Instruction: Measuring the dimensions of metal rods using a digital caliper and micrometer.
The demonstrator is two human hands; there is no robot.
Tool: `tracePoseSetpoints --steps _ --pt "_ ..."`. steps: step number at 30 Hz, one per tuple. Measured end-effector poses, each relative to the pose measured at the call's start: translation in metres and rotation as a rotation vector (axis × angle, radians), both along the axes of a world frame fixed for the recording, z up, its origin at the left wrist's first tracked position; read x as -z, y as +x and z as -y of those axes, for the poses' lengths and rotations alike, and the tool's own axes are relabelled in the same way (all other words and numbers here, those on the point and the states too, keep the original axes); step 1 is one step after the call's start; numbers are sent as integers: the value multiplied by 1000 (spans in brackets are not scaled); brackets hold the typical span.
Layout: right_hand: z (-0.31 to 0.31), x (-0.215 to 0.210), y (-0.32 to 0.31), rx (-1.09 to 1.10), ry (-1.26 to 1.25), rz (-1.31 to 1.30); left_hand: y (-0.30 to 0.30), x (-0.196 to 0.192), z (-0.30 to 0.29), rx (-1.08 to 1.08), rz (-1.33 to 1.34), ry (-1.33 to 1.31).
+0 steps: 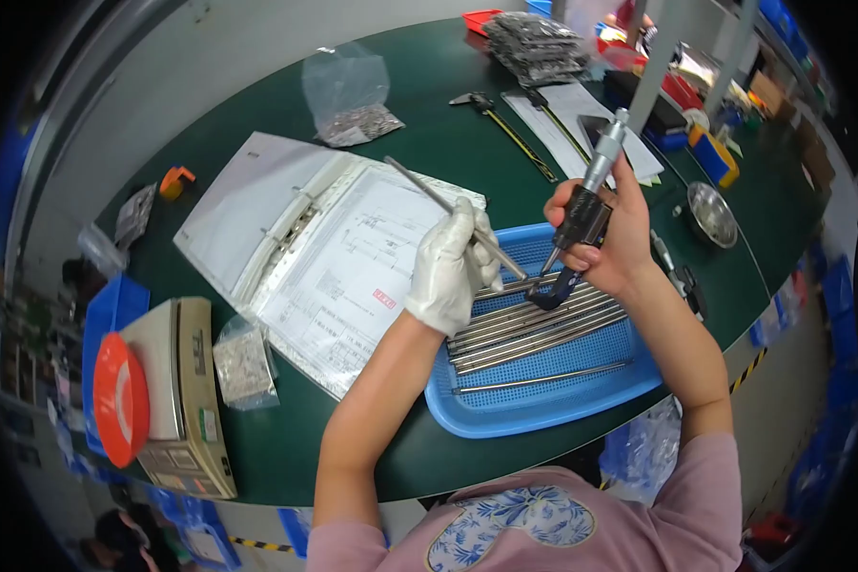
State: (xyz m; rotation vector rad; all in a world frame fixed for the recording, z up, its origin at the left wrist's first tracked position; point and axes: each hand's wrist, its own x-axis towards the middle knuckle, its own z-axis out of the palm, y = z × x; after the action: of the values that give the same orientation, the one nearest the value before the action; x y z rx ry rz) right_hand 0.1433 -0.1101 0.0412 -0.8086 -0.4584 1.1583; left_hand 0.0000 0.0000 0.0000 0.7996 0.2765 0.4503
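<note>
At the left end of the bench (281,448) stands a beige scale (202,400) with an orange dish (122,400). To its right, an open ring binder (343,272) lies flat, between the far and near edges.

The left hand (445,272), in a white glove, is closed around a metal rod (418,184). The rod is held over the bench between binder and tray, tilted in view. Its long axis runs diagonally: one end points toward the far left edge of the bench, the other toward the near right, over the tray. The rod is straight, slender, round and dull grey, with a plain surface.

The blue tray (505,421) sits at the near edge of the bench and carries similar shiny rods (529,334), most laid side by side.

The right hand (624,243), bare, grips a micrometer (582,217) with a black body and silver barrel. The rod's near end is at the micrometer's frame; contact cannot be determined.

Farther right is a steel bowl (713,214), near the right edge.
</note>
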Motion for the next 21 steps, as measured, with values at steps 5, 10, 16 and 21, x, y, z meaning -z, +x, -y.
tracePoseSetpoints --steps 5,10,16,21 --pt "2 0 3 -75 31 -169 5 0 4 -51 5 86" --pt "8 4 6 -54 87 -125 5 0 4 42 9 16" --pt "7 5 2 -69 112 -118 2 -3 5 57 -7 49" --pt "8 5 0 -60 120 -97 3 -5 8 71 -5 29"
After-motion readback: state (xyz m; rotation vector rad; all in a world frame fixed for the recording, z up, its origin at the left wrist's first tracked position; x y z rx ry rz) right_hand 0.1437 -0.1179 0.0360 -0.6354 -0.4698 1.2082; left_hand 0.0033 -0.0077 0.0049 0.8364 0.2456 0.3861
